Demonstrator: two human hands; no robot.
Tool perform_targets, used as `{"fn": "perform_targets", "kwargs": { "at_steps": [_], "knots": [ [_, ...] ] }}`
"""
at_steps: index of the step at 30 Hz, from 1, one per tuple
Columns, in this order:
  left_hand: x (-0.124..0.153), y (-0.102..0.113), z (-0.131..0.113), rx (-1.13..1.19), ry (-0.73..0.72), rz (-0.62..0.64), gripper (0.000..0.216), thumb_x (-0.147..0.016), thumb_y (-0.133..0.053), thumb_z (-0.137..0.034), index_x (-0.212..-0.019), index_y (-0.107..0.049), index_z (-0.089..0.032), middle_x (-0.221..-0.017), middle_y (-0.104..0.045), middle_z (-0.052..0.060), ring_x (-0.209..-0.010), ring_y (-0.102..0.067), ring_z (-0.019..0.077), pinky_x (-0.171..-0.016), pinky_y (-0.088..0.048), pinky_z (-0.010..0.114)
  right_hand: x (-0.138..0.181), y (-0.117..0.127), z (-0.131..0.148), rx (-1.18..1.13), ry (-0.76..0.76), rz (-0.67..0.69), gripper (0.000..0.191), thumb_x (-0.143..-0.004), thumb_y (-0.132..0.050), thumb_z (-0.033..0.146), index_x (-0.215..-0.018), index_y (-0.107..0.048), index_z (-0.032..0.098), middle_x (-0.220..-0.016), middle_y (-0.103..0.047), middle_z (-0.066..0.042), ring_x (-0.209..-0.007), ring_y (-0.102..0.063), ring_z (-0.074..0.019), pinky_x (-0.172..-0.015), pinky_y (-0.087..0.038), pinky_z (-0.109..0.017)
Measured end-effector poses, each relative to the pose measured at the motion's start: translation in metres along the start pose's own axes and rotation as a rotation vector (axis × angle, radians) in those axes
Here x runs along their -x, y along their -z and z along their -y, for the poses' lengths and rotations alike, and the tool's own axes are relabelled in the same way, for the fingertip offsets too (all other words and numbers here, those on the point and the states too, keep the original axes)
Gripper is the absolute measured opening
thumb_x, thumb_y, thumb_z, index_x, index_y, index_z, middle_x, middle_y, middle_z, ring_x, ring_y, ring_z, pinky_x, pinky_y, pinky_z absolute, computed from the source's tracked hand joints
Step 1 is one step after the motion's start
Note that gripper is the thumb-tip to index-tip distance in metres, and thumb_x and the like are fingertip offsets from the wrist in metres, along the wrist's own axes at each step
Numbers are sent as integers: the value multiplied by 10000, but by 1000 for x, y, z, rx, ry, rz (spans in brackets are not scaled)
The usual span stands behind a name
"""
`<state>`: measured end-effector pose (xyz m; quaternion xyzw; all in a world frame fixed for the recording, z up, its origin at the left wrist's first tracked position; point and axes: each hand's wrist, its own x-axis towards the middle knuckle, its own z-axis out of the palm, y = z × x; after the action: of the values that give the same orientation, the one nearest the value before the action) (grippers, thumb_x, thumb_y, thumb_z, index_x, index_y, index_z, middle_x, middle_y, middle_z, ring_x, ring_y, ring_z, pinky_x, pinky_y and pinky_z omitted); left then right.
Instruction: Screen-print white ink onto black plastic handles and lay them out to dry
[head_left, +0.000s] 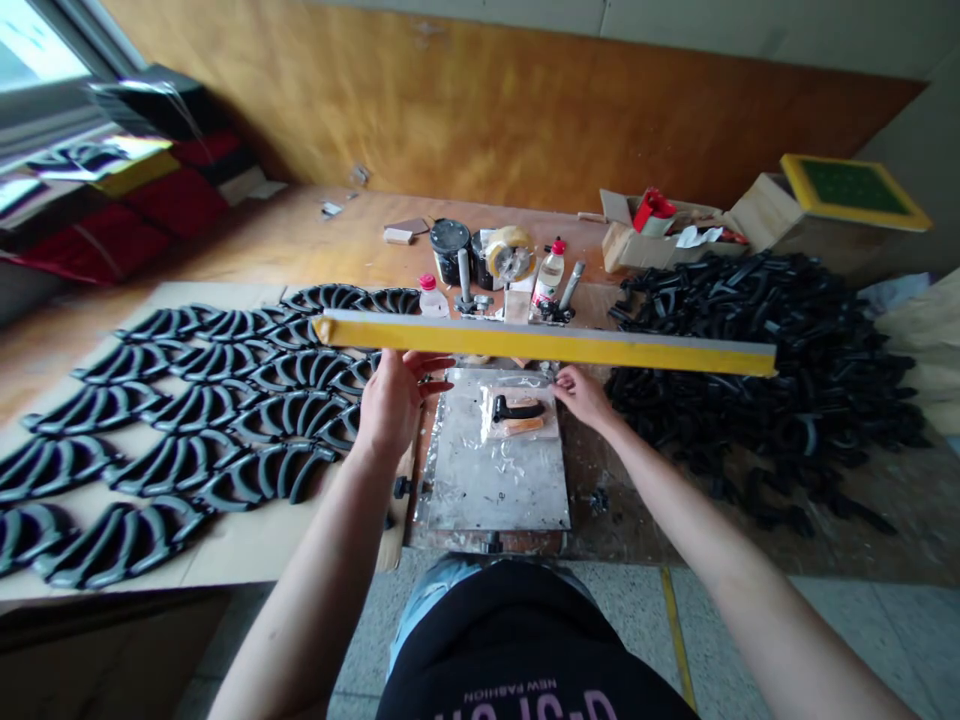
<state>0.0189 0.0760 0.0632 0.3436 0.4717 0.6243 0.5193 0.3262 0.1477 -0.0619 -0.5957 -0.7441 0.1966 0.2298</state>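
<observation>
A black curved handle-like piece (517, 408) lies on a small block with an orange-tan part, on the flat grey metal plate (499, 490). Left of the plate's far corner, my left hand (396, 395) is open, fingers apart and pointing right, just below the long yellow frame (540, 343). I see this frame nearly edge-on; it spans above the plate and past it on both sides. At the plate's right edge, my right hand (583, 395) has its fingers bent and pinched together. Whatever they may hold is too small to make out.
Rows of dark curved pieces (176, 395) cover cardboard on the left. A heap of black pieces (780, 400) lies on the right. Behind the frame stand black tubs (450, 250), a tape roll (510, 253), red-capped bottles (550, 270) and metal posts (465, 275). Cardboard boxes (667, 240) sit back right.
</observation>
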Motion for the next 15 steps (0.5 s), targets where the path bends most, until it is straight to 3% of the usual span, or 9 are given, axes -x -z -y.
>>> {"fn": "perform_targets", "kwargs": {
  "at_steps": [3, 6, 8, 10, 12, 13, 15],
  "knots": [
    [17, 0, 30, 28, 146, -60, 526, -906, -493, -584, -1246, -557, -187, -1087, -711, 108, -829, -674, 163, -633, -532, 262, 24, -26, 22, 77, 217, 127, 229, -802, -741, 212, -1011, -647, 200, -1008, -685, -46, -975, -599, -211, -915, -463, -371],
    [55, 1, 73, -37, 542, 84, 554, -870, -581, -563, -1247, -556, -158, -1178, -692, 167, -880, -701, 218, -630, -548, 295, 43, -33, 50, 155, 230, 64, 57, -872, -670, 194, -925, -651, 192, -975, -674, -62, -975, -574, -223, -919, -465, -379],
    [81, -1, 98, -30, 720, 114, 567, -856, -599, -573, -1258, -540, -177, -1247, -666, 168, -947, -703, 248, -656, -566, 324, 62, -37, 73, 174, 272, 20, 54, -918, -618, 235, -923, -646, 190, -967, -659, -76, -972, -565, -225, -900, -483, -365],
    [98, -3, 115, 50, 765, 60, 466, -873, -580, -555, -1173, -574, -198, -1194, -691, 129, -946, -703, 234, -702, -574, 335, 85, -44, 97, 189, 421, 49, 131, -966, -533, 247, -925, -649, 203, -949, -649, -75, -984, -560, -221, -893, -495, -347],
    [106, 4, 124, 103, 749, -34, 303, -889, -576, -495, -966, -616, -206, -983, -730, 79, -848, -702, 201, -713, -568, 317, 106, -53, 114, 180, 608, 141, 231, -1001, -436, 233, -938, -658, 239, -940, -654, -51, -986, -568, -199, -888, -503, -321],
    [108, 12, 125, 104, 737, -87, 254, -892, -574, -463, -875, -611, -212, -886, -724, 61, -801, -697, 191, -698, -563, 306, 113, -56, 116, 166, 671, 186, 264, -1012, -401, 233, -976, -660, 266, -965, -662, -32, -992, -574, -184, -892, -504, -310],
    [109, 45, 126, 40, 719, -207, 229, -896, -552, -425, -803, -596, -221, -808, -712, 47, -747, -690, 190, -652, -553, 298, 119, -53, 103, 149, 638, 244, 272, -1018, -389, 249, -1071, -645, 325, -1038, -676, 7, -1013, -584, -163, -904, -503, -303]
  ]
}}
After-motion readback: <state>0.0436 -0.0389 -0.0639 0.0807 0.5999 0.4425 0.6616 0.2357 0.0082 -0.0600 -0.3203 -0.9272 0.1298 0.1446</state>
